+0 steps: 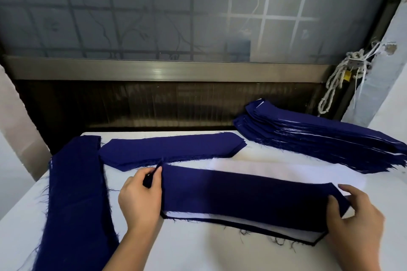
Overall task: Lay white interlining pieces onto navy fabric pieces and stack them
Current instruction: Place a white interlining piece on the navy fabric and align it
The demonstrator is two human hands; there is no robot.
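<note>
A long navy fabric piece (244, 193) is held just above the table in front of me, tilted up along its far edge. My left hand (141, 196) pinches its left end and my right hand (354, 213) grips its right end. Beneath it lies a white interlining piece (220, 219) on another navy piece whose frayed edge (275, 234) shows. More white interlining pieces (275, 171) lie behind it.
A tall layered stack of navy and white pieces (326, 138) sits at the back right. A low pile of navy pieces (171, 149) lies at the back centre. A long navy strip (77, 193) runs down the left of the white table (198, 253).
</note>
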